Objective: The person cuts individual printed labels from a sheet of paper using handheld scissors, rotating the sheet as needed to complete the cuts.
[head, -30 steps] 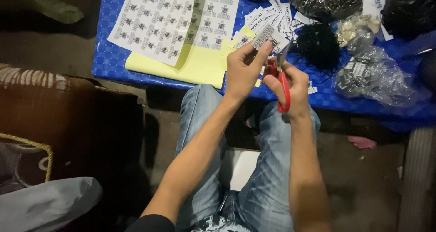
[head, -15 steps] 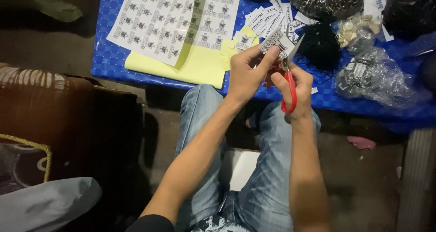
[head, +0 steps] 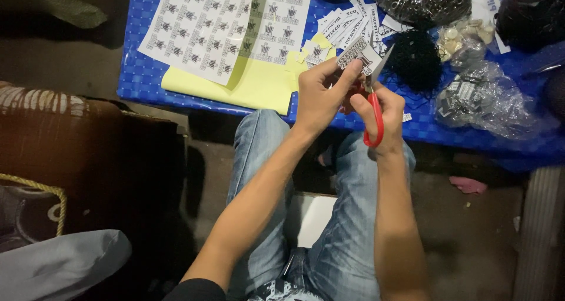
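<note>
My left hand (head: 321, 95) pinches a small printed sticker piece (head: 356, 53) between thumb and fingers, just over the near edge of the blue table (head: 141, 80). My right hand (head: 385, 112) grips red-handled scissors (head: 375, 109), whose blades point up and meet the sticker piece at its right side. Both hands are close together above my knees in blue jeans. A large white sticker sheet (head: 223, 24) with rows of small printed labels lies on a yellow backing sheet (head: 253, 86) to the left of my hands.
A pile of cut label strips (head: 347, 24) lies behind my hands. Clear plastic bags (head: 482, 98) of small items, a black mesh bundle (head: 415, 59) and another bag (head: 424, 0) crowd the table's right. A brown box (head: 88, 154) stands at left, a white object (head: 315, 218) on the floor.
Both hands have shifted slightly up and right toward the table edge, with the sticker piece turned a little between the scissor blades.
</note>
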